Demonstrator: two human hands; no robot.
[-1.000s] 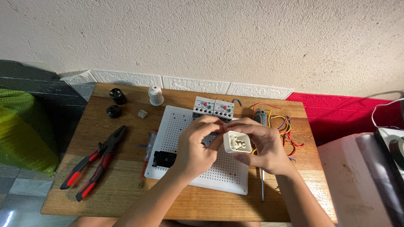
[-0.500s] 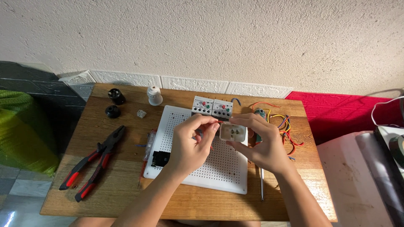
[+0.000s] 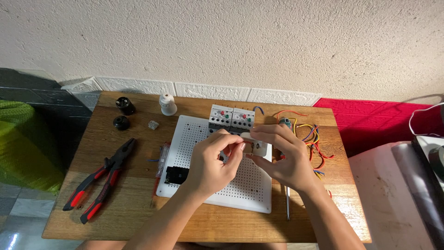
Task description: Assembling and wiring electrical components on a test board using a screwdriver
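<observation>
Both my hands hover over a white perforated board (image 3: 203,134) on a small wooden table (image 3: 138,217). My right hand (image 3: 284,159) pinches a small white plastic part (image 3: 257,147) between thumb and fingers. My left hand (image 3: 215,159) meets it from the left, fingertips on the same part. A black block (image 3: 175,174) lies on the board's left side. Two grey breaker-like modules (image 3: 232,118) with red and green buttons stand at the board's far edge.
Red-and-black pliers (image 3: 101,178) lie at the table's left. Two black round parts (image 3: 124,105) and a white lamp holder (image 3: 167,104) stand at the back left. Coloured wires (image 3: 314,139) tangle at the right, and a thin screwdriver (image 3: 287,203) lies by the board.
Both hands have kept turning the white part between them; it sits a little higher and further right, now seen edge-on instead of showing its open face.
</observation>
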